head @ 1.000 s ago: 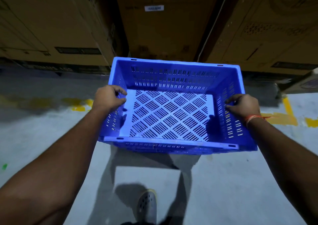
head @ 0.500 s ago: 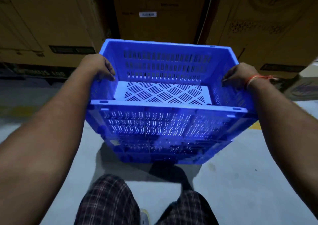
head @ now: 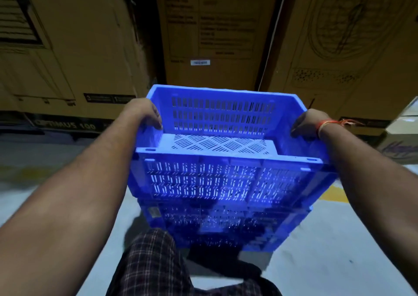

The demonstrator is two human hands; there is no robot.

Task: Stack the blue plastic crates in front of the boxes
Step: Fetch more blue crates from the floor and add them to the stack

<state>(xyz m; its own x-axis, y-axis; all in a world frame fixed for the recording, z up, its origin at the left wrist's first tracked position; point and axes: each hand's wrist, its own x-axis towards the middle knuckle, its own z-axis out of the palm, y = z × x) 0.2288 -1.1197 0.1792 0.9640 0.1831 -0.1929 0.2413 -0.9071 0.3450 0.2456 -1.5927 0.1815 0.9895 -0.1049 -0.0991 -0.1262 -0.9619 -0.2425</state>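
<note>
A blue slotted plastic crate [head: 203, 182] fills the middle of the head view, its open top toward me. My left hand [head: 143, 113] grips its left rim with fingers curled over the edge. My right hand [head: 308, 124], an orange thread at the wrist, grips the right rim the same way. Under this crate a second blue crate [head: 217, 225] shows, darker, with a small label on its left. Whether the upper crate rests on the lower one or hangs just above it is unclear. The stack stands directly in front of tall brown cardboard boxes [head: 214, 35].
Large cardboard boxes line the back, left [head: 67, 46] to right [head: 350, 46]. A smaller white carton [head: 400, 141] sits at the right edge. The floor is grey concrete with yellow paint marks [head: 334, 194]. My checked trouser leg [head: 153, 264] is at the bottom.
The crate in my hands has moved forward toward the boxes and now sits over a second crate; the view has closed in and my leg has come into view.
</note>
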